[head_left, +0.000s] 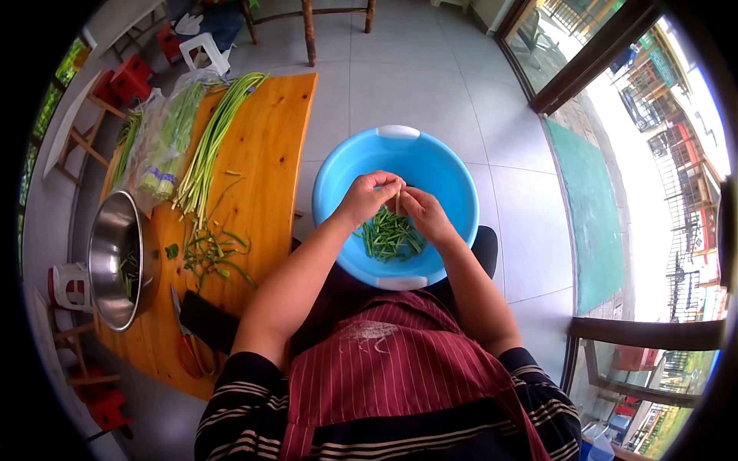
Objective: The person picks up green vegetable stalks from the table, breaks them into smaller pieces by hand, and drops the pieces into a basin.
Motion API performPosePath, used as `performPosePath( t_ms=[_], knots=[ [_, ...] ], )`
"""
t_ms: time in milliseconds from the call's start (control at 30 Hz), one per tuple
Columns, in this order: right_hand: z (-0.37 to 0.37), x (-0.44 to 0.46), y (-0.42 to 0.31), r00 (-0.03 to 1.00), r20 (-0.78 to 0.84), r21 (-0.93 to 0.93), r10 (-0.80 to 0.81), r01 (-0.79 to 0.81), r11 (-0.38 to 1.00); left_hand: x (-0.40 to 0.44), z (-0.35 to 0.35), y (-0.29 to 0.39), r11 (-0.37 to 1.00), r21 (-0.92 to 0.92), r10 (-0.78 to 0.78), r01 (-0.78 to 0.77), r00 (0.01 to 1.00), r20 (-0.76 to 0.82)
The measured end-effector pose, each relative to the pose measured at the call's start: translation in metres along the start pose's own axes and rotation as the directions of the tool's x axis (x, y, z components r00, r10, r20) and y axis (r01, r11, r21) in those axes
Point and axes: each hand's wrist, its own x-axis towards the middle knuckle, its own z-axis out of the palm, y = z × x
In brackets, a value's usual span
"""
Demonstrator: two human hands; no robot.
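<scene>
My left hand and my right hand meet over a blue plastic basin. Both are closed, fingertips pinched around a short, pale piece of vegetable stalk. Below them, cut green stalk pieces lie in a heap on the basin's bottom. A bundle of long green stalks, which look like garlic scapes, rests on the wooden table to the left. Trimmed scraps are scattered nearer to me.
On the table's left edge stands a steel bowl with some greens inside. Orange-handled scissors lie beside a black flat object. Bagged stalks sit behind. A white stool and a green mat are farther off.
</scene>
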Motion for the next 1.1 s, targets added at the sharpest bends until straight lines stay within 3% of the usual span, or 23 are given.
performPosePath(
  t_ms=[33, 133, 267, 333, 367, 433, 467, 500, 533, 567, 600, 633, 733, 800, 833, 900, 967, 1100],
  knots=[
    [0.002, 0.000, -0.005, 1.000, 0.001, -0.001, 0.000, 0.000, 1.000, -0.001, 0.002, 0.001, 0.991, 0.106, 0.084, -0.081, 0.996, -0.020],
    [0.009, -0.001, -0.012, 0.995, 0.022, 0.128, 0.100, -0.102, 0.987, -0.003, 0.002, 0.006, 0.989, 0.135, 0.063, -0.061, 0.998, -0.011],
    [0.008, 0.000, -0.011, 0.997, -0.004, 0.154, 0.072, -0.070, 0.986, -0.002, 0.000, 0.006, 0.995, 0.066, 0.068, -0.070, 0.997, 0.031],
    [0.008, 0.001, -0.008, 0.999, -0.019, 0.111, 0.037, -0.035, 0.993, -0.006, 0.006, 0.015, 0.917, 0.368, 0.177, -0.154, 0.984, -0.029],
    [0.007, 0.002, -0.006, 0.999, -0.040, 0.127, 0.029, -0.024, 0.992, -0.006, 0.007, 0.014, 0.917, 0.367, 0.178, -0.154, 0.984, -0.031],
    [0.008, 0.003, 0.001, 0.998, -0.061, 0.140, 0.021, -0.013, 0.990, -0.003, 0.008, 0.008, 0.652, 0.589, 0.577, -0.478, 0.817, 0.025],
    [0.011, 0.005, 0.006, 0.997, -0.073, 0.187, -0.017, 0.031, 0.982, -0.003, 0.010, 0.005, 0.651, 0.588, 0.579, -0.480, 0.815, 0.024],
    [0.014, 0.004, 0.005, 0.995, -0.086, 0.233, -0.056, 0.074, 0.970, -0.004, 0.013, 0.001, 0.878, 0.309, 0.409, -0.366, 0.909, -0.086],
    [0.014, 0.002, 0.003, 0.995, -0.082, 0.231, -0.056, 0.074, 0.970, -0.004, 0.013, -0.002, 0.979, -0.015, 0.199, -0.203, 0.971, -0.130],
    [0.015, -0.001, 0.001, 0.979, -0.121, 0.029, -0.166, 0.171, 0.985, -0.002, 0.007, -0.007, 0.979, -0.015, 0.201, -0.205, 0.970, -0.135],
    [0.015, -0.003, -0.001, 0.950, -0.136, -0.175, -0.282, 0.257, 0.950, -0.001, -0.002, -0.005, 0.942, -0.323, 0.029, -0.092, 0.980, -0.195],
    [0.014, -0.001, -0.001, 0.950, -0.129, -0.175, -0.284, 0.260, 0.950, 0.002, -0.009, -0.004, 0.797, -0.604, -0.150, 0.000, 0.969, -0.197],
    [0.008, -0.002, 0.005, 0.979, -0.097, -0.172, -0.177, 0.159, 0.972, 0.006, -0.018, 0.000, 0.888, -0.454, -0.054, -0.070, 0.965, -0.256],
    [0.007, 0.001, 0.006, 0.915, -0.130, -0.643, -0.382, 0.216, 0.735, 0.010, -0.016, -0.010, 0.931, -0.364, -0.109, 0.011, 0.963, -0.248],
    [0.006, 0.002, -0.001, 0.935, -0.167, -0.611, -0.314, 0.152, 0.777, 0.005, -0.010, -0.001, 0.937, -0.346, -0.132, 0.045, 0.963, -0.233],
    [0.006, 0.006, -0.007, 0.888, -0.173, -0.659, -0.427, 0.217, 0.720, 0.014, -0.009, -0.020, 0.950, -0.312, -0.042, -0.013, 0.985, -0.169],
    [0.011, 0.011, -0.021, 0.888, -0.108, -0.731, -0.448, 0.234, 0.641, 0.008, -0.005, -0.010, 0.978, -0.208, -0.058, 0.026, 0.987, -0.151],
    [0.015, 0.025, -0.032, 0.901, -0.012, -0.782, -0.433, 0.261, 0.566, 0.013, -0.008, -0.011, 0.960, -0.280, -0.039, -0.001, 0.990, -0.135]
  ],
)
